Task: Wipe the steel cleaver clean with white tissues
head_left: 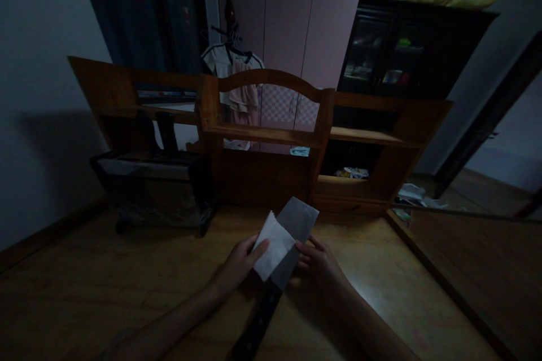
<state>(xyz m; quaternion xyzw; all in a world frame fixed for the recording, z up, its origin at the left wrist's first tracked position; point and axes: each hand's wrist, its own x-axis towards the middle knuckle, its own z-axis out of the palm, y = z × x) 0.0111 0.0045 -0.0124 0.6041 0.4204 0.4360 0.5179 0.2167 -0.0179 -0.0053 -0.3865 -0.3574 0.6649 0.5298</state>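
A cleaver with a broad grey blade and a black riveted handle lies slantwise above the wooden tabletop, its handle toward me. Folded white tissue covers the left middle part of the blade. My left hand is closed on the tissue, thumb on top and fingers hidden beneath. On the other side, my right hand pinches the blade's right edge, its thumb at the tissue's corner and its other fingers partly under the blade.
A knife block with black-handled knives stands at the left on the tabletop. Behind is a wooden shelf unit with open compartments. A raised wooden edge borders the right side. The room is dim.
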